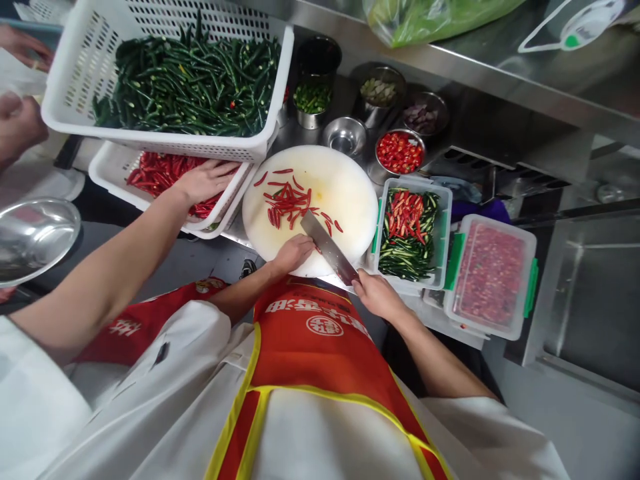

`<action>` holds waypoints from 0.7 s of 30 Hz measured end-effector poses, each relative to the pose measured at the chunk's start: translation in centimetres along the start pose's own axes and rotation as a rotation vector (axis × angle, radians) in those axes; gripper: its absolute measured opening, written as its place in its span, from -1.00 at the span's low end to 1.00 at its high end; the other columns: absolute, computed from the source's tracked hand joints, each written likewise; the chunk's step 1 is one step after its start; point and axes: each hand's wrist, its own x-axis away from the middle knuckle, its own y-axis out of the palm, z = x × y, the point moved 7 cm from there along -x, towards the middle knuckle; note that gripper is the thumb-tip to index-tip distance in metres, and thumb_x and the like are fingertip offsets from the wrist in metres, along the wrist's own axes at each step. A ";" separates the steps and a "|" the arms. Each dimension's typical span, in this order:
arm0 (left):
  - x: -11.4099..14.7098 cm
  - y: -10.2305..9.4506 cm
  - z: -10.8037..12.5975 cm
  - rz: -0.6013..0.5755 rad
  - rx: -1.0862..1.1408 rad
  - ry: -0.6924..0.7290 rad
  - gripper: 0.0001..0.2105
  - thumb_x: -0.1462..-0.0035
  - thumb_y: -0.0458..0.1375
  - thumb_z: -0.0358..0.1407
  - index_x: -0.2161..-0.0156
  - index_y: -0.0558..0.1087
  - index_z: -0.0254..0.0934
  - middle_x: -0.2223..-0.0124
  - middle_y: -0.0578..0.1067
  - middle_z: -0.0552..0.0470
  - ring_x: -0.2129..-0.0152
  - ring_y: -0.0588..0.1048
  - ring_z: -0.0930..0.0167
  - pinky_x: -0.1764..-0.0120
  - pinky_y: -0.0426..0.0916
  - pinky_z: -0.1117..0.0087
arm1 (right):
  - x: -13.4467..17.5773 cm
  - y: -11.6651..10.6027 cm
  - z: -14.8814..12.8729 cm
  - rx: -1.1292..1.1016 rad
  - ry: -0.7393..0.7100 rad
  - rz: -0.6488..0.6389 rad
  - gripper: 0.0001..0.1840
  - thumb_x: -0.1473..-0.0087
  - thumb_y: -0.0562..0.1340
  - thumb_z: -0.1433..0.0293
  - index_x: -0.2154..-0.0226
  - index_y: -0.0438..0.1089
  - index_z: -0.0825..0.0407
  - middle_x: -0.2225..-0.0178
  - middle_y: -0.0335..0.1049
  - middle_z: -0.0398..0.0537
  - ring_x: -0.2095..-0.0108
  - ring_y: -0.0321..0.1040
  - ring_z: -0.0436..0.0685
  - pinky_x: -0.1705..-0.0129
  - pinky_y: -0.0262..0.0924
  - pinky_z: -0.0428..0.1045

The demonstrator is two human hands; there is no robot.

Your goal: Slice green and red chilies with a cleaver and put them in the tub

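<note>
My right hand (379,294) is wrapped round the handle of a cleaver (330,248), whose broad blade slants over the near part of a round white cutting board (353,190). Close by the blade's edge, my left hand (295,254) has its fingers drawn together on a red chili pepper (317,249), mostly hidden by the fingers and blade. A loose pile of red chili peppers (289,201) lies on the board beyond my hands, with a few single ones around it.
A co-worker's hand (207,185) rests on red chilies in a white basket (107,167); green chilies (195,83) fill another above. Rightward stand a plastic box of cut chilies (407,233) and a lidded box (493,273). Metal bowls (345,135) line the back. Another person's hands show far left.
</note>
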 end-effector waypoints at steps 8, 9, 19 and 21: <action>0.2 2.3 -0.4 -0.110 -0.014 0.188 -0.78 -0.36 -0.02 -0.28 0.21 0.46 -0.26 0.18 0.52 0.00 0.24 0.44 0.38 0.09 0.43 0.33 | 2.4 0.9 0.2 -0.020 0.032 -0.031 -0.75 -0.32 -0.04 0.34 0.12 0.28 0.08 0.32 0.53 0.10 0.29 0.47 0.20 0.32 0.00 -0.02; 0.2 2.3 -0.4 -0.114 -0.010 0.203 -0.79 -0.36 -0.02 -0.28 0.20 0.46 -0.26 0.18 0.52 0.01 0.24 0.43 0.38 0.09 0.42 0.34 | 2.1 0.9 -0.5 -0.012 0.040 -0.018 -0.75 -0.32 -0.04 0.35 0.10 0.27 0.09 0.31 0.53 0.12 0.29 0.47 0.21 0.32 0.00 -0.01; -0.3 2.6 -1.1 -0.134 -0.024 0.117 -0.75 -0.37 -0.03 -0.27 0.19 0.49 -0.27 0.15 0.52 -0.04 0.18 0.43 0.35 0.03 0.38 0.30 | 3.4 0.9 1.6 -0.190 0.097 0.041 -0.81 -0.28 0.03 0.34 0.18 0.31 0.04 0.30 0.52 0.06 0.24 0.44 0.18 0.29 0.04 -0.04; -1.2 3.0 -0.7 -0.166 -0.030 0.107 -0.73 -0.36 -0.04 -0.27 0.21 0.51 -0.28 0.16 0.52 -0.06 0.18 0.43 0.35 0.02 0.37 0.29 | 4.0 0.7 2.9 -0.290 0.149 0.119 -0.82 -0.26 0.03 0.33 0.22 0.31 0.03 0.36 0.50 0.02 0.29 0.44 0.18 0.30 0.06 -0.04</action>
